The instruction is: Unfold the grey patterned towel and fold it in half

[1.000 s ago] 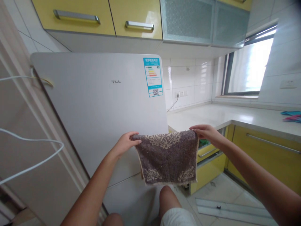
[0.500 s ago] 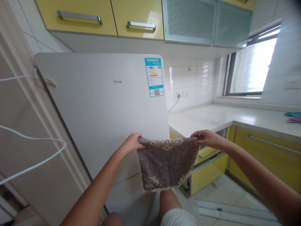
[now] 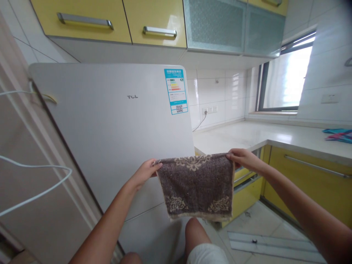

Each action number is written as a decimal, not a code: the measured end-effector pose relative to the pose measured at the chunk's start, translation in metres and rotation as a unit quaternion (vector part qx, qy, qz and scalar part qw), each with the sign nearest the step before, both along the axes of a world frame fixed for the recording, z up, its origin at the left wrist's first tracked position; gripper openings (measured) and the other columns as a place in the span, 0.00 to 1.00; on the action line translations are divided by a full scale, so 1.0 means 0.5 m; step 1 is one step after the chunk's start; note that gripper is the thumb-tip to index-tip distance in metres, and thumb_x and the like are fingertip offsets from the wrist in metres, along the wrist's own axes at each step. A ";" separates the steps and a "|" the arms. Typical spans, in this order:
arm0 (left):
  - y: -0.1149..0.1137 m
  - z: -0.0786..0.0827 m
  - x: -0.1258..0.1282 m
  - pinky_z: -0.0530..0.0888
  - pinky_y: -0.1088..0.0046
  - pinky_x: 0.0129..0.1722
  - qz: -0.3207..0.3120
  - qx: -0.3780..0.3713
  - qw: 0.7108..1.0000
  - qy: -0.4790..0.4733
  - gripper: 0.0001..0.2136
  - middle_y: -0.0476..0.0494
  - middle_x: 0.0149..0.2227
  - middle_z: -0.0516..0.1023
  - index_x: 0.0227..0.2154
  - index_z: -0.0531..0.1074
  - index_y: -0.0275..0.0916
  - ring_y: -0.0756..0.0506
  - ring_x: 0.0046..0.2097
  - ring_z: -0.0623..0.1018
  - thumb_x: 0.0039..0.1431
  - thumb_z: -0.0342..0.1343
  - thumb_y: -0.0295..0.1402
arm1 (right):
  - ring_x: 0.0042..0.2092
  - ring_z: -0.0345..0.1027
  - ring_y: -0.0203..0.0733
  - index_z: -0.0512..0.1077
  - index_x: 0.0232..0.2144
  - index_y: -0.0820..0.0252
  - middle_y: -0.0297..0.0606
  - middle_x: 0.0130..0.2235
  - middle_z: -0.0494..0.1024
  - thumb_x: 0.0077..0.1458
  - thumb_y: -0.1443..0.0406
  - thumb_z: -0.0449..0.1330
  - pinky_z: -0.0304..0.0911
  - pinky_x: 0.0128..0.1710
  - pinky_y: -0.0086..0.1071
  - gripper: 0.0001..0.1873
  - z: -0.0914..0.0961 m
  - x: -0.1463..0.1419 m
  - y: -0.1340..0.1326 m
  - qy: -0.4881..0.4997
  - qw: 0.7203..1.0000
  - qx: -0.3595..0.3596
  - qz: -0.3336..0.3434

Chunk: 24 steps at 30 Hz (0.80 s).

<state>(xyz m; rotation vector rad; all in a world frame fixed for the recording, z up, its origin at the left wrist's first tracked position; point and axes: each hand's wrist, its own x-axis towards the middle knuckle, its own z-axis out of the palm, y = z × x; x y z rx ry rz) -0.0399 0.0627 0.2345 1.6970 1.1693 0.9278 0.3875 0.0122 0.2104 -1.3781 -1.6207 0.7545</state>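
One brown cloth (image 3: 196,187) is held up by its two top corners, stretched between the hands, in front of the lower right part of the refrigerator (image 3: 118,135) and above one bare knee (image 3: 194,234). Its left corner is pinched by the left hand (image 3: 144,172), thumb on the near face; its right corner is gripped likewise by the right hand (image 3: 243,159) — the fingers of both are closed on the fabric, and some are hidden behind it. The rest is left hanging below the fingers, touched by neither hand. Three cream scroll motifs are seen on it: one at the top edge, two at the lower corners. The pile is nubby, the shape roughly rectangular, the hem pale. Overhead, two glossy yellow doors (image 3: 158,20), each fitted with one metal bar handle, are set beside two frosted glass panels (image 3: 216,25). A smooth white countertop (image 3: 228,135) is bordered by glazed tiles (image 3: 211,88).
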 end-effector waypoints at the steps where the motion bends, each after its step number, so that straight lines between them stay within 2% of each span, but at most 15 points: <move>1: -0.002 -0.005 0.004 0.73 0.68 0.38 0.007 -0.018 1.000 -0.012 0.23 0.52 0.30 0.77 0.32 0.71 0.40 0.48 0.33 0.76 0.44 0.66 0.54 | 0.24 0.66 0.37 0.71 0.26 0.57 0.29 0.20 0.70 0.49 0.44 0.63 0.63 0.26 0.31 0.22 -0.002 -0.006 0.001 0.023 1.000 0.001 -0.007; 4: -0.004 -0.018 0.027 0.72 0.70 0.33 0.044 -0.043 0.997 -0.046 0.25 0.51 0.30 0.78 0.34 0.72 0.39 0.49 0.30 0.75 0.41 0.68 0.55 | 0.22 0.61 0.33 0.68 0.22 0.57 0.27 0.18 0.66 0.46 0.45 0.66 0.58 0.23 0.29 0.23 0.001 -0.034 -0.001 0.101 0.995 0.004 -0.014; 8: -0.015 -0.017 0.090 0.72 0.72 0.33 0.058 -0.078 0.986 -0.138 0.25 0.49 0.30 0.80 0.34 0.74 0.38 0.50 0.30 0.76 0.38 0.70 0.52 | 0.22 0.60 0.32 0.68 0.23 0.57 0.27 0.20 0.66 0.46 0.47 0.67 0.56 0.23 0.29 0.21 0.022 -0.090 -0.016 0.175 0.985 -0.002 -0.004; 11: -0.037 -0.005 0.142 0.73 0.71 0.35 0.044 -0.080 0.984 -0.153 0.22 0.49 0.29 0.80 0.33 0.74 0.39 0.49 0.30 0.77 0.41 0.68 0.51 | 0.23 0.61 0.32 0.68 0.24 0.57 0.29 0.21 0.68 0.47 0.48 0.66 0.56 0.23 0.30 0.20 0.039 -0.132 -0.026 0.169 0.986 -0.001 0.007; 14: -0.056 0.004 0.169 0.73 0.70 0.36 0.012 -0.064 0.990 -0.125 0.20 0.48 0.31 0.81 0.33 0.74 0.39 0.49 0.32 0.77 0.46 0.64 0.52 | 0.23 0.60 0.33 0.69 0.24 0.57 0.29 0.21 0.67 0.49 0.48 0.65 0.56 0.23 0.30 0.19 0.044 -0.147 -0.027 0.134 0.991 0.015 0.015; 17: -0.053 -0.003 0.157 0.72 0.71 0.36 -0.012 0.003 0.999 -0.046 0.18 0.49 0.30 0.78 0.29 0.74 0.40 0.48 0.33 0.75 0.49 0.61 0.52 | 0.24 0.59 0.34 0.71 0.24 0.57 0.28 0.20 0.65 0.50 0.47 0.63 0.54 0.24 0.30 0.20 0.035 -0.126 -0.021 0.077 0.997 0.027 0.013; 20: -0.032 -0.022 0.118 0.70 0.71 0.32 0.004 0.077 0.996 0.042 0.18 0.52 0.23 0.70 0.22 0.68 0.41 0.48 0.28 0.71 0.51 0.58 0.52 | 0.23 0.56 0.34 0.73 0.25 0.57 0.27 0.18 0.62 0.52 0.46 0.60 0.51 0.24 0.31 0.22 0.018 -0.083 -0.017 -0.013 0.999 0.038 0.000; 22: -0.018 -0.037 0.090 0.67 0.72 0.29 0.022 0.103 0.990 0.095 0.19 0.54 0.18 0.66 0.20 0.64 0.43 0.49 0.24 0.69 0.52 0.55 0.53 | 0.22 0.57 0.35 0.75 0.26 0.57 0.28 0.17 0.64 0.55 0.46 0.58 0.51 0.24 0.32 0.22 0.008 -0.056 -0.018 -0.074 0.996 0.047 -0.016; 24: -0.007 -0.048 0.066 0.65 0.71 0.27 0.042 0.113 0.984 0.132 0.19 0.54 0.17 0.67 0.19 0.63 0.44 0.48 0.23 0.69 0.54 0.53 0.53 | 0.23 0.62 0.37 0.78 0.27 0.56 0.31 0.18 0.70 0.56 0.48 0.56 0.53 0.26 0.32 0.21 0.003 -0.036 -0.021 -0.138 0.988 0.059 -0.037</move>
